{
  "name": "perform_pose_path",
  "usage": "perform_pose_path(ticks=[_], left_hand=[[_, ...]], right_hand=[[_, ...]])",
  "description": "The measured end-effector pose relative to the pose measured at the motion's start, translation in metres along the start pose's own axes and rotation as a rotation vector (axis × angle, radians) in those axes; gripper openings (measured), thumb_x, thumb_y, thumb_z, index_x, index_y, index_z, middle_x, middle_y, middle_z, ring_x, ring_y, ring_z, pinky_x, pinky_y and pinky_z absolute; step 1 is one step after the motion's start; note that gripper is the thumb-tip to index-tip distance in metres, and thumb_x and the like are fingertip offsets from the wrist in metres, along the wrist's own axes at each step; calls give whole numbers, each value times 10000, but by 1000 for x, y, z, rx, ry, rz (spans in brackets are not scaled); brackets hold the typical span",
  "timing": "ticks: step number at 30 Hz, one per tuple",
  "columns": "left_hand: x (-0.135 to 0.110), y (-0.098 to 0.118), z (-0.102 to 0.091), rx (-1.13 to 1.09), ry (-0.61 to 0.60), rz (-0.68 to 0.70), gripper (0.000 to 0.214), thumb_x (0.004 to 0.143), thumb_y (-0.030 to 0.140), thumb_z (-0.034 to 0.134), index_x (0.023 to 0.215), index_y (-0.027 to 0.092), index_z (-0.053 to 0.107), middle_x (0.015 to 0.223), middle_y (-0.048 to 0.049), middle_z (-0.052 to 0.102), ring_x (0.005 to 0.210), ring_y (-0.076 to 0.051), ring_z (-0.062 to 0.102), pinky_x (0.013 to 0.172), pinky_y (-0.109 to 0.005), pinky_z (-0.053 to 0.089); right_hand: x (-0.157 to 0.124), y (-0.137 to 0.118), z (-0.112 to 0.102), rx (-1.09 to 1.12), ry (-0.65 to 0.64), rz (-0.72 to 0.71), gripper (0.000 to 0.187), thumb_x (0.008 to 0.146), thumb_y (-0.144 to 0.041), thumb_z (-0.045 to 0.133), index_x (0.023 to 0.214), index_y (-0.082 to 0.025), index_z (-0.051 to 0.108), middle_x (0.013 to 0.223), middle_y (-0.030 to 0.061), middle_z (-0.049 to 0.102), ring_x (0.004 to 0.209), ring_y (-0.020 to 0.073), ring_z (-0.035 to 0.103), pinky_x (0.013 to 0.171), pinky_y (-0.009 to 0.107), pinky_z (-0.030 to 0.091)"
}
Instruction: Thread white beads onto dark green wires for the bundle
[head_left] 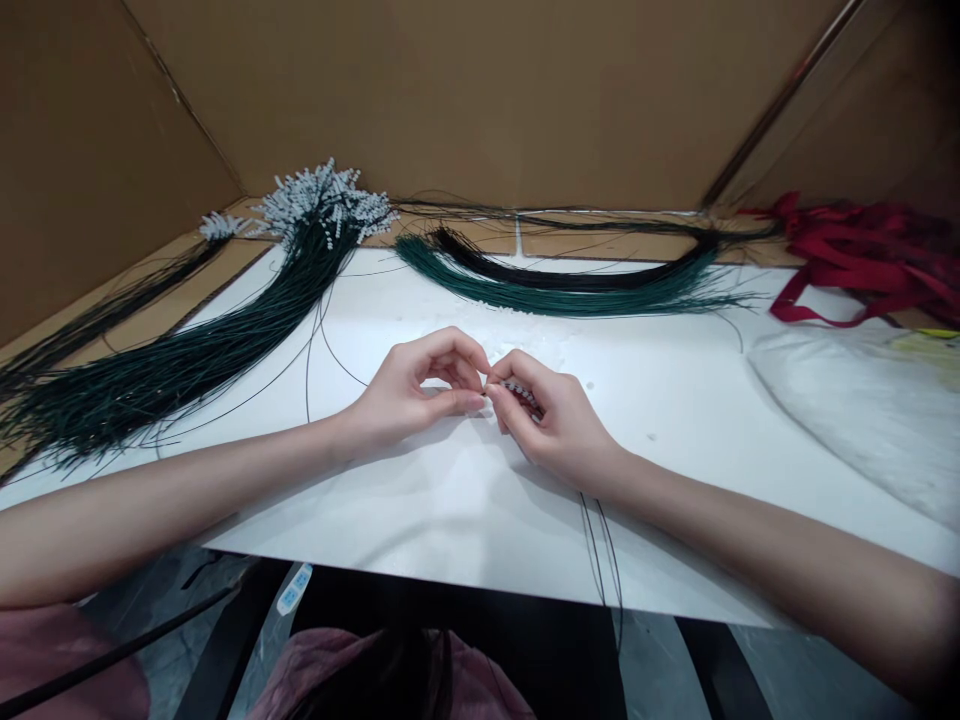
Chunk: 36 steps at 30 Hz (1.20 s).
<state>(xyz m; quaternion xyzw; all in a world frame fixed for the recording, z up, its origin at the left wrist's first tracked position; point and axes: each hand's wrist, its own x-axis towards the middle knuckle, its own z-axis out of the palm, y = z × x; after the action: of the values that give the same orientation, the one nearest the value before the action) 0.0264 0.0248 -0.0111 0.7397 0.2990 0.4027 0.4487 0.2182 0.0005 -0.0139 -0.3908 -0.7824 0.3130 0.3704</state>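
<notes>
Both hands meet at the middle of a white sheet (465, 500). My left hand (420, 390) is curled, thumb and forefinger pinched on something tiny and white that I cannot make out. My right hand (547, 415) is closed around a few thin dark cords (600, 545), which trail under the wrist and hang over the sheet's near edge; small white beads show between its fingers. The fingertips of both hands touch at the pinch.
A large bundle of dark green cords (180, 360) with white bead tips (322, 205) lies left. Another curved green-and-black bundle (570, 285) lies behind the hands. Red ribbons (862, 255) are heaped at the right, a clear plastic bag (855, 410) below them. Cardboard walls (450, 90) surround.
</notes>
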Motion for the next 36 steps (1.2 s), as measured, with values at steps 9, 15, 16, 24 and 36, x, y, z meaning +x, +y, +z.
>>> perform_pose_path(ticks=[9, 15, 16, 24, 36], left_hand=[[-1, 2, 0, -24, 1, -19, 270, 769, 194, 770, 971, 144, 598, 808, -6, 678, 745, -100, 672, 732, -194, 538], [-1, 1, 1, -24, 16, -18, 275, 755, 177, 778, 961, 147, 598, 805, -4, 682, 746, -103, 677, 729, -194, 544], [-1, 2, 1, -24, 18, -17, 275, 755, 175, 778, 960, 147, 598, 803, -3, 681, 743, -102, 677, 727, -194, 544], [0, 2, 1, -48, 13, -23, 271, 753, 174, 780, 951, 147, 597, 790, -1, 684, 738, -109, 685, 726, -204, 550], [-1, 2, 1, -57, 10, -27, 263, 764, 176, 771, 962, 149, 600, 791, -4, 686, 738, -110, 684, 715, -204, 554]], right_hand=[[0, 1, 0, 3, 6, -4, 58, 920, -188, 490, 864, -181, 502, 615, -50, 494, 507, 75, 400, 511, 204, 325], [0, 1, 0, -5, -4, -2, 56, 921, -201, 487, 868, -188, 495, 602, -52, 493, 493, 77, 397, 497, 210, 314], [0, 0, 0, -6, -3, -3, 56, 921, -201, 486, 867, -188, 493, 599, -53, 491, 492, 78, 396, 496, 211, 313], [-1, 0, 0, -2, -1, 2, 51, 917, -194, 489, 867, -187, 497, 603, -51, 491, 492, 76, 388, 500, 209, 314], [-1, 0, 0, 8, -6, 9, 55, 921, -205, 488, 869, -191, 496, 612, -50, 483, 495, 75, 375, 504, 207, 308]])
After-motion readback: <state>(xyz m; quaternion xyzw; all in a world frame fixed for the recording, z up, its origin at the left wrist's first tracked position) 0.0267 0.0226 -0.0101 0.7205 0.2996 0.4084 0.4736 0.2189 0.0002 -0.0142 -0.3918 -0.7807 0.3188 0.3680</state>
